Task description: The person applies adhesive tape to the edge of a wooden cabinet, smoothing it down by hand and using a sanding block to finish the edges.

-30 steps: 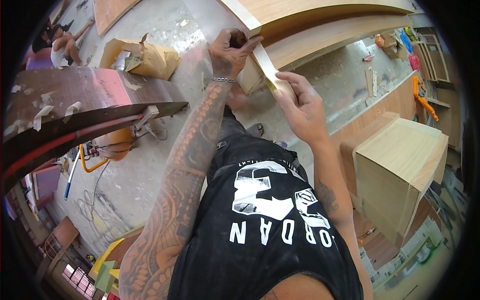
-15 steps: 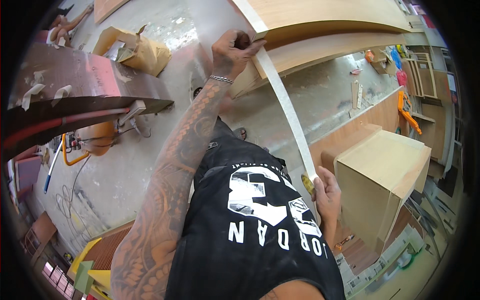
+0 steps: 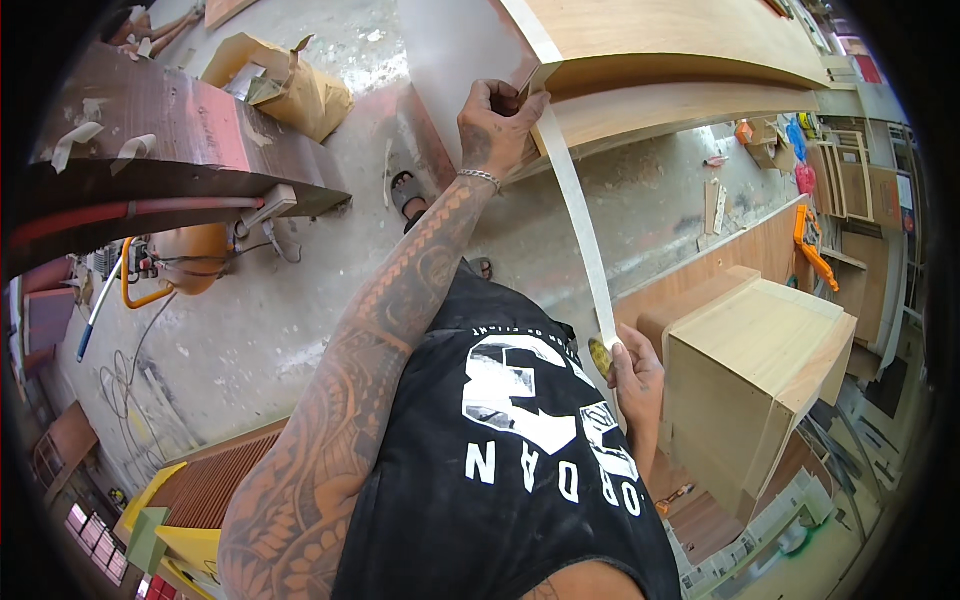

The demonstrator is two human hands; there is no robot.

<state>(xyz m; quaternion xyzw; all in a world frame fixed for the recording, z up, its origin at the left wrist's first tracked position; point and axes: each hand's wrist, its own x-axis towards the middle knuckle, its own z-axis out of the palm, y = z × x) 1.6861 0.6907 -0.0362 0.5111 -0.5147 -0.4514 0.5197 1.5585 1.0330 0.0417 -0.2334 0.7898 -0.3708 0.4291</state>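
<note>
Tape (image 3: pixel 578 215) is stretching taut between our hands, running from the curved wooden panel (image 3: pixel 680 40) down toward our waist. We are pinching its upper end against the panel's edge with our left hand (image 3: pixel 497 125), while our right hand (image 3: pixel 632 375) is gripping the tape roll (image 3: pixel 600 355) beside the pale wooden cabinet (image 3: pixel 755 385).

Pale tape strip (image 3: pixel 580 215) ran taut, far end pinned at the corner of the curved wooden panel (image 3: pixel 690 55), sloping down right to a small tape roll (image 3: pixel 601 355) near the wooden box.
</note>
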